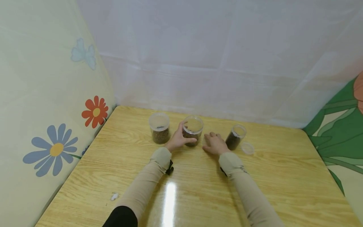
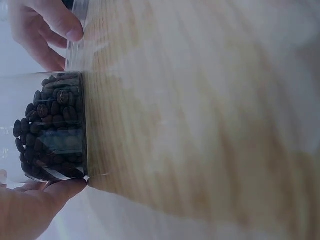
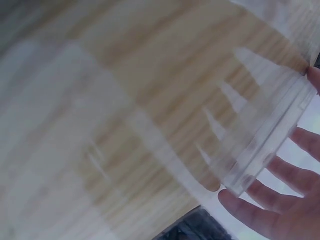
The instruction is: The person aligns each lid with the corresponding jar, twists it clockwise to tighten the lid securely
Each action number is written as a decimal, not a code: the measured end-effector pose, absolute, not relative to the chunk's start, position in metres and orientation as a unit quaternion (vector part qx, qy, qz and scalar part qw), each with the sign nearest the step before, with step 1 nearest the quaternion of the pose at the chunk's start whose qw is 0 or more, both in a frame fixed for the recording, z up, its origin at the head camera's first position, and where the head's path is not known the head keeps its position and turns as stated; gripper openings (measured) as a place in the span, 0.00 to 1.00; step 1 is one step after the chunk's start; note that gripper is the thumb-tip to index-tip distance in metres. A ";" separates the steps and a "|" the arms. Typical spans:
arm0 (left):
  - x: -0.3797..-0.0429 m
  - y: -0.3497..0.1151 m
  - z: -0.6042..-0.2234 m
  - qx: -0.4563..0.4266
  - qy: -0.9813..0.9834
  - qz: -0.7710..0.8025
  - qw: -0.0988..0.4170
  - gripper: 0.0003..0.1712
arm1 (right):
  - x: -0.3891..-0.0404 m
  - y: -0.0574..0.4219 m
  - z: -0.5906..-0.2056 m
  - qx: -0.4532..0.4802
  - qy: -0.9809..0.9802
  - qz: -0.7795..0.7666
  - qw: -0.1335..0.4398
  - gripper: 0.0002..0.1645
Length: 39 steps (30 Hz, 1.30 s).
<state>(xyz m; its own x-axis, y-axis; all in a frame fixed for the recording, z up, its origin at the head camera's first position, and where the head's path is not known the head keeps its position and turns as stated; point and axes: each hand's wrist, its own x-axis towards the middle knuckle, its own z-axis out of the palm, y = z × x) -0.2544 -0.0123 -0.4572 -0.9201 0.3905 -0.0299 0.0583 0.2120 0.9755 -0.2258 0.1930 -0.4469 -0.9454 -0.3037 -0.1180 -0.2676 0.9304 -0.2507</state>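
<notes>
In the head view my left hand [image 1: 180, 138] grips the side of a clear jar [image 1: 197, 130], its thumb across the front. Coffee beans [image 2: 55, 125] fill the lower part of this jar in the left wrist view, heaped up unevenly. Just to the right of the jar is my right hand [image 1: 215, 144], palm down and low over the table. Its fingers [image 3: 287, 175] are spread around the rim of a round clear lid [image 3: 265, 135], which lies flat on the wood in the right wrist view.
A wide jar [image 1: 160, 129] with brown contents stands on the left. Right of my right hand is a narrower jar [image 1: 235, 137] with dark contents, a small clear lid [image 1: 247, 148] beside it. The wooden table [image 1: 195, 189] backs onto a white cloth [image 1: 181, 63].
</notes>
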 end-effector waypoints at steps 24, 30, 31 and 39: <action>-0.247 -0.016 -0.449 0.153 0.776 0.604 0.100 0.56 | -0.212 0.191 -0.432 -0.156 0.979 -0.115 0.057 0.36; -0.245 -0.018 -0.450 0.165 0.778 0.599 0.092 0.56 | -0.205 0.189 -0.428 -0.152 0.981 -0.113 0.052 0.37; -0.244 -0.018 -0.450 0.168 0.778 0.599 0.090 0.56 | -0.204 0.189 -0.428 -0.152 0.981 -0.112 0.052 0.37; -0.233 -0.023 -0.443 0.177 0.777 0.597 0.093 0.56 | -0.193 0.188 -0.423 -0.150 0.980 -0.120 0.053 0.38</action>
<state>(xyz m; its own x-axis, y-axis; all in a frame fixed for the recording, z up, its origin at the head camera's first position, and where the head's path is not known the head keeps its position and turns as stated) -0.2326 -0.0230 -0.4426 -0.9198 0.3868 0.0665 0.1636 0.2239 0.9608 -0.1927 0.1880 -0.4230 -0.9493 -0.3068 -0.0681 -0.2813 0.9262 -0.2511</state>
